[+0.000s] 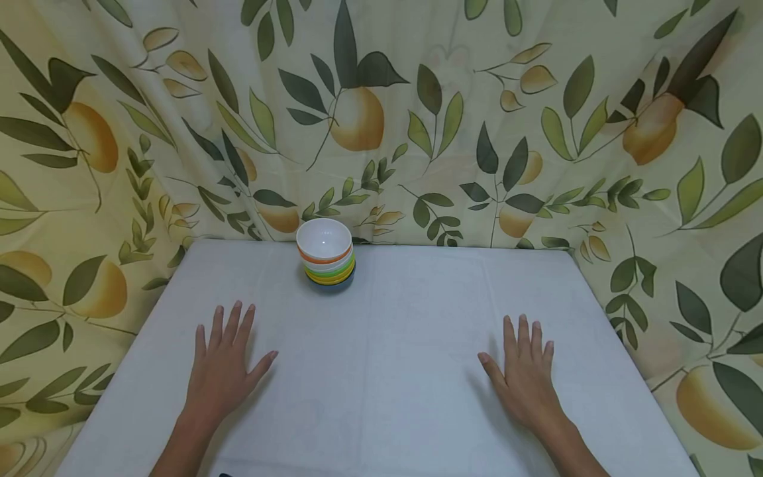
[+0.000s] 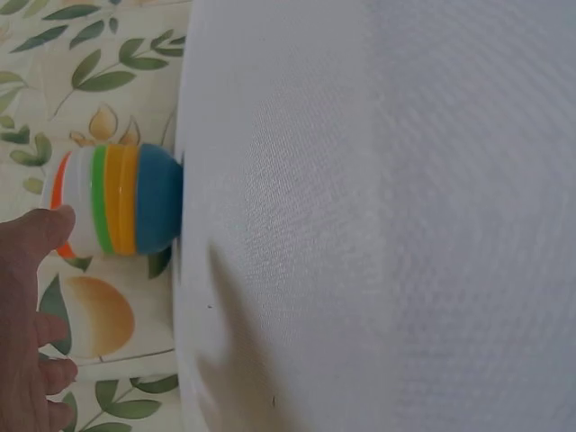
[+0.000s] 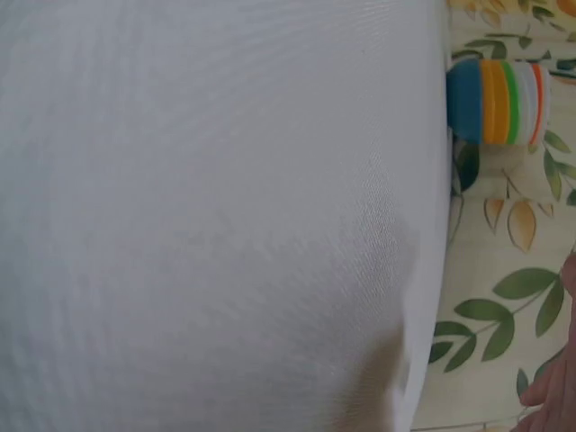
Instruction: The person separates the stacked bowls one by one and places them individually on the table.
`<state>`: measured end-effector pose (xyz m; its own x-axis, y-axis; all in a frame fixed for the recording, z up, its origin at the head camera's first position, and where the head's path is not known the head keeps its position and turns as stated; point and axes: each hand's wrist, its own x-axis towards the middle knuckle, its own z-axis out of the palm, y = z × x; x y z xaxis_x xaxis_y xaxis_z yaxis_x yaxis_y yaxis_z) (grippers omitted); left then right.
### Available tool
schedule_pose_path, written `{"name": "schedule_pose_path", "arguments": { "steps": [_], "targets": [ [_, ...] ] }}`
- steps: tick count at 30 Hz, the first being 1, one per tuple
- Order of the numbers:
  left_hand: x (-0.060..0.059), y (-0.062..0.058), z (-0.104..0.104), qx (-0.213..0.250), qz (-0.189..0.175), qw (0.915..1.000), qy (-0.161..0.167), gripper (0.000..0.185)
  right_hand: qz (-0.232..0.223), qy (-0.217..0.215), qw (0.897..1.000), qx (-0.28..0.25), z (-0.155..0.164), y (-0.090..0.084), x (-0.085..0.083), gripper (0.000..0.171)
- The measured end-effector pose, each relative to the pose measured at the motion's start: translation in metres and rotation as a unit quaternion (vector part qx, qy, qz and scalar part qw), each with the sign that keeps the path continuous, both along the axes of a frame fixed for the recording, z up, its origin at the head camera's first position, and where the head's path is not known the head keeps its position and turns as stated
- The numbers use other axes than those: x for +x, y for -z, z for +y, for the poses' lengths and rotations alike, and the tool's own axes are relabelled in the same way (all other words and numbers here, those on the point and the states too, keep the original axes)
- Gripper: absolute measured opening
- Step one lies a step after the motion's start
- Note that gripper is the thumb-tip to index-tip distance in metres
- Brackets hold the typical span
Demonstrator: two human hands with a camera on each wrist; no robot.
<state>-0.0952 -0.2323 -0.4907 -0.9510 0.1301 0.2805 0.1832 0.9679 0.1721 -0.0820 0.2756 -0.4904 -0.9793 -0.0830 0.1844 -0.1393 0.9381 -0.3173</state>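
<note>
A stack of nested bowls (image 1: pixel 324 255) stands upright near the table's back edge, left of the middle. White shows on top, then orange, white, green and yellow bands, with a blue bowl (image 2: pixel 158 200) at the bottom. My left hand (image 1: pixel 223 364) is held palm down over the left of the table, fingers straight and spread, nearer the stack but apart from it. Over the right side, my right hand (image 1: pixel 524 374) is likewise spread and holds nothing. Shadows fall beside both hands. In the right wrist view only part of the right hand (image 3: pixel 553 378) shows, at the edge.
A white cloth covers the table (image 1: pixel 381 371). Behind it and along both sides hangs a curtain (image 1: pixel 441 199) printed with fruit and leaves. A small dark object (image 1: pixel 225 475) just shows at the bottom edge of the head view, too little to identify.
</note>
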Motion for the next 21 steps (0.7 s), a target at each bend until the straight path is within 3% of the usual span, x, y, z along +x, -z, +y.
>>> {"name": "schedule_pose_path", "arguments": {
  "steps": [12,21],
  "targets": [
    [-0.005,0.006,0.003,0.015,-0.007,0.9998,0.007,0.093,-0.013,-0.025,0.999,-0.026,-0.004,0.004,-0.006,0.093],
    [-0.025,0.004,0.006,0.125,-0.061,0.9903,0.012,0.092,-0.049,-0.065,0.995,-0.054,-0.026,-0.007,-0.025,0.096]
  ]
}}
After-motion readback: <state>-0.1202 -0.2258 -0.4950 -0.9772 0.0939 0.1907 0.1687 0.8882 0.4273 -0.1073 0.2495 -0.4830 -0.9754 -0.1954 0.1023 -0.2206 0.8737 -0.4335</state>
